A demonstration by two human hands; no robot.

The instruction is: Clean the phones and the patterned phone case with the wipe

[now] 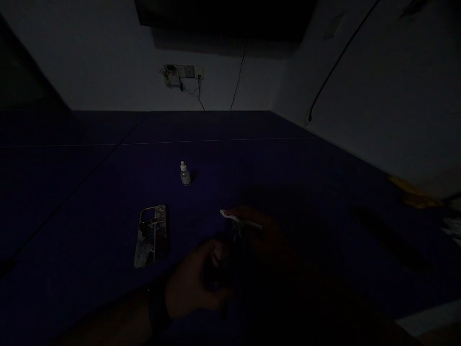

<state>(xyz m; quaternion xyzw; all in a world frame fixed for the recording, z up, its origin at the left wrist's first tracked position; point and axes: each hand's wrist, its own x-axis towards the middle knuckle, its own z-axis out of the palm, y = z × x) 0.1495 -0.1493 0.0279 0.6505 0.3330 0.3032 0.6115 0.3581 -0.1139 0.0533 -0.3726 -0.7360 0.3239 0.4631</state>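
Note:
The scene is very dim. My left hand, with a dark watch at the wrist, curls around the dark body of what looks like a pump bottle. Its white top has a spout pointing left. Over that white top lies my right hand, its fingers closed on it; most of this hand is lost in shadow. A patterned phone case lies flat to the left of my hands. Farther back, a small dropper bottle with a white cap stands upright.
The hands are above a dark blue surface that runs to the wall. A dark long object lies at right, near a yellow cloth-like thing. Wall sockets with cables and a dark screen are behind.

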